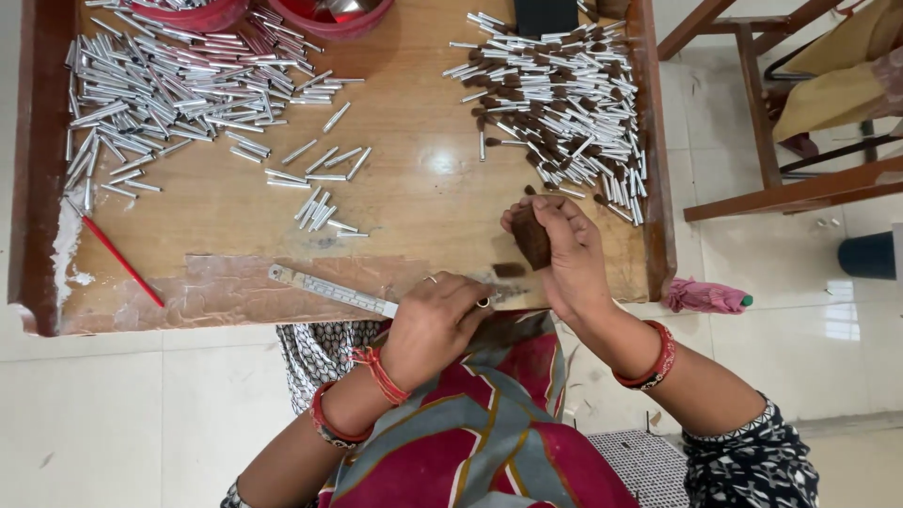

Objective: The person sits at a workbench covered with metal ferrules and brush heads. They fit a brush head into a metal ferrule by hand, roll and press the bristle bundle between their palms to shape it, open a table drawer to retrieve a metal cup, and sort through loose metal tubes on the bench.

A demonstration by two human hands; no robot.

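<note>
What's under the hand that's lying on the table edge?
The left hand covers one end of a flat metal ruler on the wooden table. The ruler's covered end, and anything else beneath, cannot be seen.

two red bowls (pixel 202 14) cut off by top edge; left hand (pixel 433 325) hides the ruler's (pixel 329 290) end.

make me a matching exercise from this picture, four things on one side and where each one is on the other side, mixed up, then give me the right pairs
Things:
1. metal ruler
2. red stick
3. brown lump
4. brown-tipped tubes

Places:
A. heaped at the table's far right
B. held in the right hand
C. along the near edge, one end under the left hand
D. lying slanted near the table's left edge

Pairs: 1-C, 2-D, 3-B, 4-A
</note>
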